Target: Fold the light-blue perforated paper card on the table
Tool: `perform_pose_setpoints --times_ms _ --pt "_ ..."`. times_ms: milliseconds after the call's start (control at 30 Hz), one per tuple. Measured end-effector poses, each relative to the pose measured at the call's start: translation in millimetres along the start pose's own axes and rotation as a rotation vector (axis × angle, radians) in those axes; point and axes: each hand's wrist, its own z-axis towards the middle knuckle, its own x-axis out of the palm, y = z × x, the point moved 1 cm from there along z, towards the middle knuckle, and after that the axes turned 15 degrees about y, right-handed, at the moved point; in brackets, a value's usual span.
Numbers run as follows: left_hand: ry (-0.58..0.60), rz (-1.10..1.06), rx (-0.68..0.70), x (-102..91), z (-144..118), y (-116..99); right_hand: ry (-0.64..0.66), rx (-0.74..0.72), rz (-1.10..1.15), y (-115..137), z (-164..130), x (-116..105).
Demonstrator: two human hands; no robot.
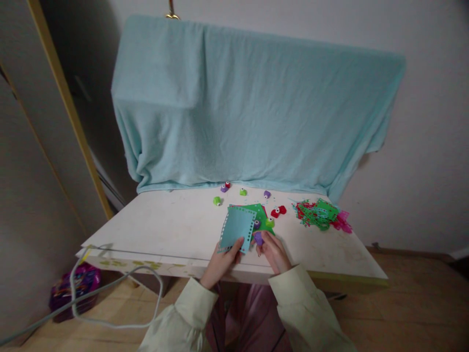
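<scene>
Punched teal paper sheet (237,227), purple punch (258,238)

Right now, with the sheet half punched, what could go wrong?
The left hand holds the blue sheet only at its lower edge, so it may shift under the purple punch in the right hand, spoiling the hole row. The sheet sits near the table edge, so it could slide off.

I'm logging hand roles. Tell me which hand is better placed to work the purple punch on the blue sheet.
Right, probably. The right hand already grips the purple punch at the edge of the blue sheet, while the left hand is occupied holding the sheet's lower edge.
</scene>
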Motion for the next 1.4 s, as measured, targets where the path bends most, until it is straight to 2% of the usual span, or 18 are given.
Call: perform_pose_setpoints --times_ms 467,667,900,1033,1200,1400 --pt "0.001 0.008 -0.032 1.2 1 2 0.009 -0.03 0.097 -2 1 1" --pt "-0.013 0.018 -0.061 1.4 2 1 -0.016 -0.037 0.058 -4 1 0" --pt "-0.002 -0.026 -0.008 1.8 2 4 -0.003 -0.013 -0.031 -10 2 -3" --pt "0.0 -0.043 -0.029 2.4 2 6 -0.015 -0.004 -0.095 -12 3 -8" --pt "0.0 -0.071 -0.036 2.6 3 11 0.042 0.127 -0.334 13 -3 -27" --pt "0.005 -0.063 -0.015 1.9 3 10 -0.005 0.218 -0.807 61 4 -73"
